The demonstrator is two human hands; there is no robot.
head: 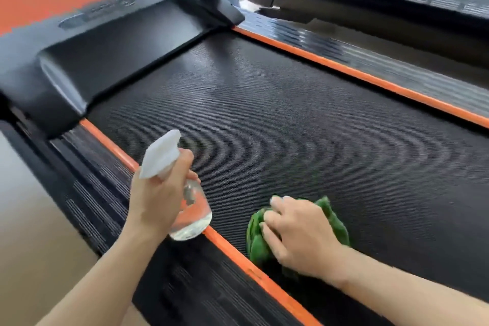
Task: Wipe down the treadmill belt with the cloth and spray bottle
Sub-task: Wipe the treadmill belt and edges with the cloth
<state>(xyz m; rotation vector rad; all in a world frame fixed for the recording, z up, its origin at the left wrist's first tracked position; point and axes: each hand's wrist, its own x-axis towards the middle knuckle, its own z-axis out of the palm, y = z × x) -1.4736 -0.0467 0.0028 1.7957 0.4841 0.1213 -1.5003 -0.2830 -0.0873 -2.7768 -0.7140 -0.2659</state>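
Wiping step in hand, by the look of it, with spraying paused or just about to resume. Left hand (156, 193) wrapped around the neck of the bottle (191, 216), fingers curled under its white trigger head (161, 155), nozzle aimed up the belt (291, 127) toward the motor hood (105, 42); whether a finger is squeezing the trigger cannot be told. Bottle clear, partly full, held in the air above the left orange strip (111, 140) and the ribbed side rail (87, 182), not resting on anything. Right hand (299, 233) spread flat on the green cloth (332, 216), fingers loosely bent and pressing down rather than pinching, cloth bunched beneath the palm. Cloth on the near left part of the belt, just beside the left orange strip. Faint pale patches farther up the belt, possibly damp spray, though blurred and hard to confirm. Most of the belt ahead and to the right apparently not yet covered, so task judged early to midway. Next move likely a sweep of the cloth away from the body and across toward the right orange strip (357, 75), keeping even pressure over the textured surface; fresh mist needed first wherever the belt looks dry, with the nozzle kept low so spray lands on the belt and not on the hood or rails.
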